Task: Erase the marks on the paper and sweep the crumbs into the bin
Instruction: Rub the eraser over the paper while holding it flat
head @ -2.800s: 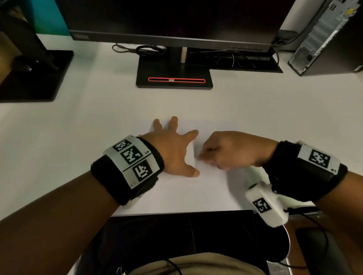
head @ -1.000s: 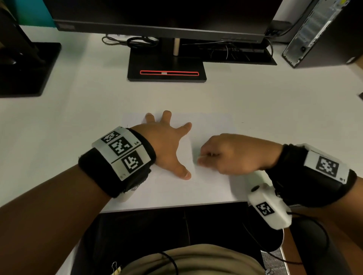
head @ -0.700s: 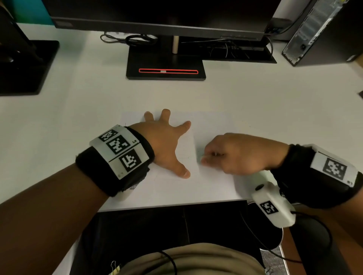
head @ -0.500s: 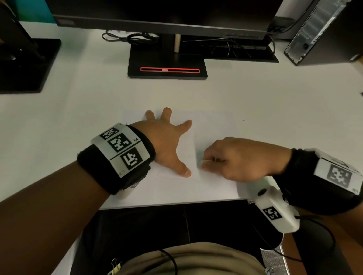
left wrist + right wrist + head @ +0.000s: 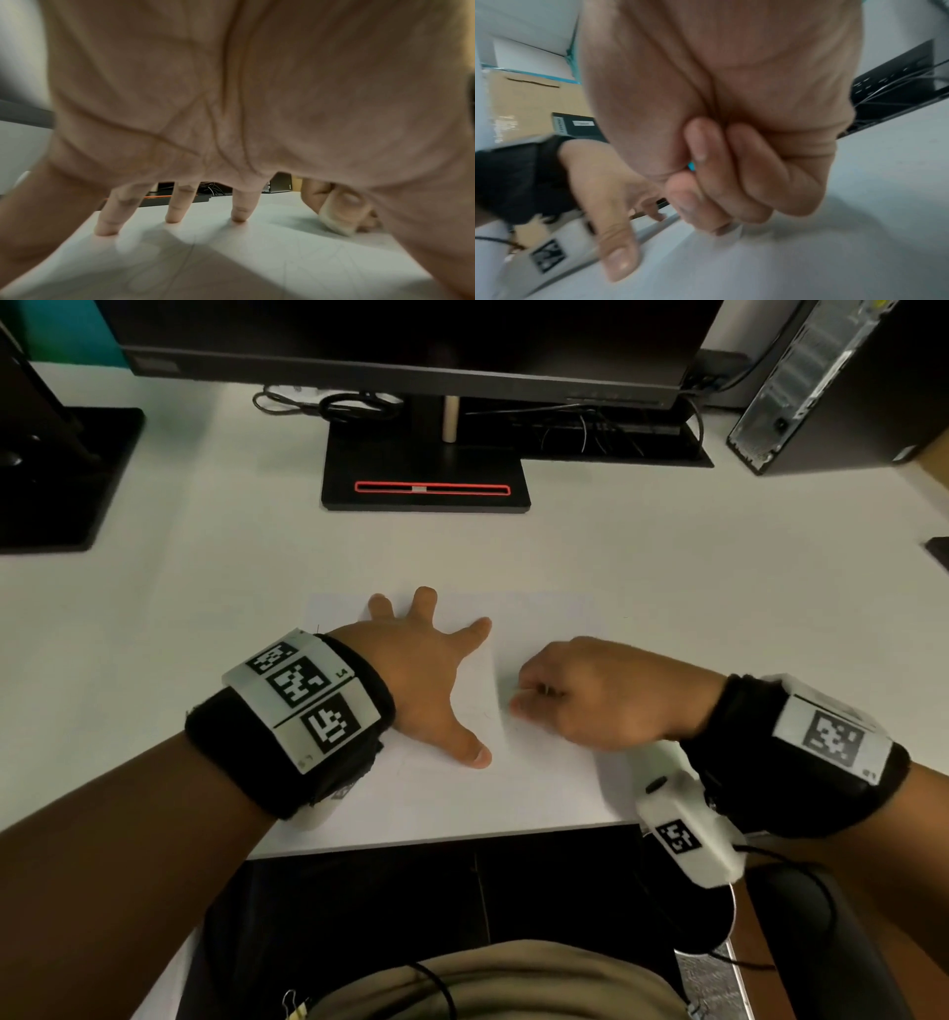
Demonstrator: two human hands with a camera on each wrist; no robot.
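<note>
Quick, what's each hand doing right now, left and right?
Left hand: open, fingers spread flat, pressing on the white sheet of paper.
Right hand: fingers curled, pinching a small whitish eraser against the paper.

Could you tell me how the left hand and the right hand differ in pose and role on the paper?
The left hand lies flat with fingers spread, pressing the paper down; the right hand is curled into a fist. The left hand holds nothing, while the right hand pinches a pale eraser against the sheet. Both rest on the paper, and both wrists wear black bands with markers.
</note>
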